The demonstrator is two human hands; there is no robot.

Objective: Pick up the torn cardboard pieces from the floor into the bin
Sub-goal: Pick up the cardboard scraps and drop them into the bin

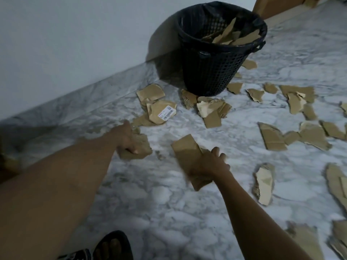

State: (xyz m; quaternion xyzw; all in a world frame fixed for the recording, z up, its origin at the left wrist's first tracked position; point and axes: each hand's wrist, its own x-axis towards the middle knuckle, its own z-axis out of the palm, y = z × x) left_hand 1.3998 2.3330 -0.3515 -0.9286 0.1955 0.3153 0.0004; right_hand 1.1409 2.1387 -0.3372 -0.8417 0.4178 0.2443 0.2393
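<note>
My left hand [125,139] grips a ragged brown cardboard piece [143,147] low over the marble floor, left of centre. My right hand [210,165] holds a long rectangular cardboard piece [185,149] by its lower half, near the middle of the view. The black mesh bin [214,68] with a black liner stands ahead by the wall, and several cardboard scraps [231,35] lie inside it. More torn pieces litter the floor: a labelled one [162,111] ahead of my left hand, a pile [212,109] at the bin's foot, others [272,136] to the right.
A white wall [65,44] with a marble skirting runs along the left. My sandalled foot [112,246] shows at the bottom edge. Larger cardboard sheets [336,181] lie at the right edge, and a brown box [262,6] stands behind the bin.
</note>
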